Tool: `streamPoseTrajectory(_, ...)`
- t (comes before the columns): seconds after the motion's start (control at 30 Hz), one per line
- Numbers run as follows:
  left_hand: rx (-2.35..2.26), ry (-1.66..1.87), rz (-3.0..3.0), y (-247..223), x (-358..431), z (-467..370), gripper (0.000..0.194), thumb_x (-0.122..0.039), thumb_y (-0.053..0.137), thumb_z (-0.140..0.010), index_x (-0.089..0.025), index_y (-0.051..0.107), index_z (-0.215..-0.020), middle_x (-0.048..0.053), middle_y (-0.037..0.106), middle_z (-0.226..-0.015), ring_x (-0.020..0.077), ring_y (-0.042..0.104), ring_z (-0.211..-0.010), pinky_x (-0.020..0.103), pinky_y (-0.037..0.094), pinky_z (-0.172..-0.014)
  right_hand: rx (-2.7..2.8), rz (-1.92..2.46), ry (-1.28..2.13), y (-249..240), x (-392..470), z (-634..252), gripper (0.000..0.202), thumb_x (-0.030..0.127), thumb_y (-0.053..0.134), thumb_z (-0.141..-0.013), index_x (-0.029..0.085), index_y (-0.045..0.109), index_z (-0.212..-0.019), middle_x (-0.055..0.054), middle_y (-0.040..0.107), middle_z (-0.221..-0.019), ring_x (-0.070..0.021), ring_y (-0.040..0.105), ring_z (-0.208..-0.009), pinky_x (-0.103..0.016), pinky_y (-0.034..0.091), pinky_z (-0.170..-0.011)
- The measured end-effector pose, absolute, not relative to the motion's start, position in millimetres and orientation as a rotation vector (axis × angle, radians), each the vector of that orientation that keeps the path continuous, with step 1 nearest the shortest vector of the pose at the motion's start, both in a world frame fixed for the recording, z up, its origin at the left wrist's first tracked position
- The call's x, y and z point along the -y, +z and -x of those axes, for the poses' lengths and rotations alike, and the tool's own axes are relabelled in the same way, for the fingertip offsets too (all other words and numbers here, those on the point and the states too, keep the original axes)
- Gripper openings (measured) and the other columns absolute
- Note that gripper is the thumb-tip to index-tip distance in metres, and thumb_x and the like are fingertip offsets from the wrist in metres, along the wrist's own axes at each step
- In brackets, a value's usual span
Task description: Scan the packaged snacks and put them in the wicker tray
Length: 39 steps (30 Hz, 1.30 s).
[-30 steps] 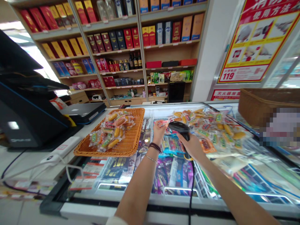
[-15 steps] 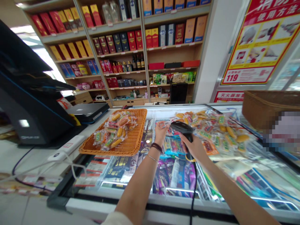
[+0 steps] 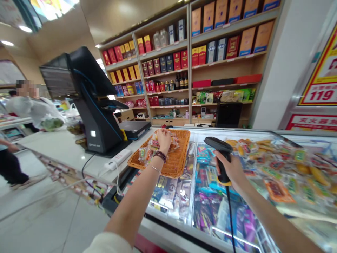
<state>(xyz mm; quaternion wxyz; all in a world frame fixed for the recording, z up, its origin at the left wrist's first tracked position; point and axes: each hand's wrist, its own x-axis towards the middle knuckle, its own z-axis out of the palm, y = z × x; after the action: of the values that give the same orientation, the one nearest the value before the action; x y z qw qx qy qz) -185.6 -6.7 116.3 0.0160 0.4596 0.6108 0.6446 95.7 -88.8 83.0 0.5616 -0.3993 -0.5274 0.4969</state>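
Observation:
My left hand (image 3: 163,140) is over the packaged snacks (image 3: 149,149) in the orange wicker basket (image 3: 175,168). Its fingers are bent together at the far side of the snacks, and whatever they hold is hidden. My right hand (image 3: 231,168) grips the handle of a black barcode scanner (image 3: 219,144), which is upright above the glass freezer top, its cable hanging down. More wrapped snacks (image 3: 300,168) are heaped on the glass to the right of the scanner.
A black checkout terminal (image 3: 92,105) and a flat black device (image 3: 135,129) stand on the white counter (image 3: 55,142) at the left. A white power strip (image 3: 118,160) lies before them. People are at the far left; shelves of boxes line the back.
My left hand has moved left, from beside the scanner's head to the basket. My right hand still holds the scanner. The view has turned left, showing more of the counter and people.

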Motion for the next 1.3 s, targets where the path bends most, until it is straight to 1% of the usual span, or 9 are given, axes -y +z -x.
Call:
streamPoseTrajectory(0.1,-2.267,1.800,-1.709,121.6,29.6,204.1,0.018,-0.013,0.062,-0.078,-0.018,0.056,-0.095,0.019,0.057,-0.131,0.0351,0.046,-0.137,0.057,0.034,-0.117,1.243,0.942,1.119,83.9,97.5,-105.6,0.052,0.068,0.081,-0.069,0.022,0.058,-0.063,0.001,0.053,-0.042,-0.0122,0.045,-0.034,-0.026,0.039,-0.035)
streamPoseTrajectory(0.2,-2.297,1.661,-1.959,122.7,38.5,184.8,0.031,-0.011,0.061,-0.078,-0.018,0.060,-0.108,0.020,0.051,-0.145,0.0386,0.038,-0.144,0.059,0.027,-0.120,1.194,0.968,1.025,93.0,107.3,-133.0,0.049,0.065,0.081,-0.071,0.022,0.059,-0.065,0.001,0.054,-0.045,-0.0117,0.046,-0.036,-0.026,0.040,-0.037)
streamPoseTrajectory(0.47,-1.399,1.202,-2.437,98.3,19.9,4.8,0.023,-0.020,0.058,-0.091,-0.019,0.068,-0.111,0.013,0.068,-0.119,0.0265,0.064,-0.114,0.043,0.049,-0.105,0.865,1.075,0.791,112.7,129.3,-238.3,0.051,0.058,0.090,-0.058,0.022,0.060,-0.076,0.003,0.059,-0.058,-0.0118,0.048,-0.039,-0.027,0.039,-0.035)
streamPoseTrajectory(0.6,-1.315,0.716,-2.523,70.0,30.9,-79.6,0.025,-0.030,0.066,-0.090,-0.016,0.070,-0.111,0.015,0.071,-0.121,0.0289,0.065,-0.118,0.039,0.048,-0.104,0.872,1.172,0.696,98.9,148.5,-269.7,0.048,0.060,0.087,-0.062,0.021,0.060,-0.070,0.000,0.060,-0.057,-0.0122,0.049,-0.040,-0.027,0.039,-0.037)
streamPoseTrajectory(0.73,-1.435,0.430,-2.488,47.4,37.1,-101.8,0.026,-0.028,0.073,-0.083,-0.015,0.069,-0.104,0.017,0.072,-0.114,0.0321,0.067,-0.115,0.039,0.050,-0.096,0.904,1.278,0.672,77.7,161.9,-276.6,0.047,0.062,0.082,-0.068,0.022,0.058,-0.065,0.000,0.057,-0.050,-0.0123,0.049,-0.039,-0.026,0.040,-0.037)
streamPoseTrajectory(0.87,-1.349,0.769,-2.229,30.8,28.3,-74.8,0.029,-0.034,0.081,-0.077,-0.018,0.063,-0.093,0.008,0.071,-0.089,0.0257,0.069,-0.090,0.034,0.051,-0.081,0.934,1.277,0.713,61.9,156.5,-260.1,0.046,0.061,0.080,-0.070,0.021,0.057,-0.068,0.002,0.057,-0.052,-0.0103,0.048,-0.037,-0.024,0.039,-0.036)
streamPoseTrajectory(1.0,-1.244,1.236,-1.758,14.5,18.2,-41.9,0.043,-0.041,0.082,-0.076,-0.020,0.057,-0.104,-0.004,0.061,-0.070,0.0148,0.056,-0.061,0.027,0.044,-0.064,1.039,1.213,0.862,54.9,132.2,-225.9,0.046,0.062,0.077,-0.073,0.021,0.056,-0.065,0.003,0.054,-0.048,-0.0102,0.047,-0.036,-0.024,0.038,-0.036)
streamPoseTrajectory(1.13,-1.196,1.517,-1.471,3.7,8.0,-27.0,0.035,-0.041,0.073,-0.088,-0.020,0.055,-0.109,-0.004,0.059,-0.073,0.0127,0.054,-0.061,0.026,0.043,-0.064,1.132,1.168,0.967,54.6,107.3,-186.0,0.048,0.066,0.075,-0.072,0.023,0.053,-0.064,0.002,0.053,-0.044,-0.0120,0.047,-0.033,-0.025,0.036,-0.034)
streamPoseTrajectory(1.3,-1.046,1.566,-1.363,-1.8,-3.3,-20.2,0.025,-0.040,0.061,-0.097,-0.021,0.052,-0.109,-0.003,0.055,-0.076,0.0126,0.052,-0.066,0.027,0.045,-0.069,1.259,1.149,0.992,54.4,100.5,-159.8,0.051,0.070,0.071,-0.076,0.024,0.052,-0.063,0.002,0.053,-0.041,-0.0131,0.046,-0.032,-0.027,0.038,-0.038)
